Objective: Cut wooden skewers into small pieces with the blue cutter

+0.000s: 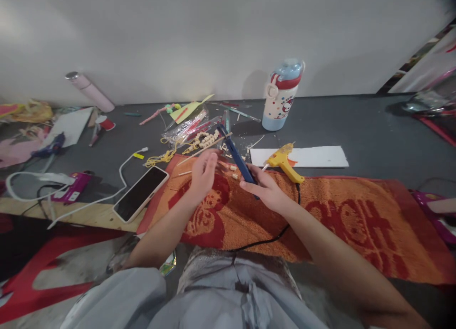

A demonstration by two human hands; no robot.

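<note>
My right hand point(264, 186) is closed around the lower part of a long dark blue hand tool point(239, 159), which slants up and away to the left. A thin wooden stick point(190, 156) crosses the tool near its far tip. Along that stick lie the curled fingers of my left hand point(204, 174); their grip on it is partly hidden. Another stick end point(184, 173) shows left of this hand. Between my hands, small pale pieces point(234, 172) rest on the orange towel point(263, 224). Pale pieces strung on yellow cord point(204, 141) lie just beyond.
A yellow glue gun point(283, 162) sits on a white board point(320, 156), its black cord crossing the towel. Behind stands a cartoon bottle point(281, 98). To the left are a phone point(140, 194), a white cable point(123, 174), a purple power strip point(73, 187) and a pink flask point(90, 91).
</note>
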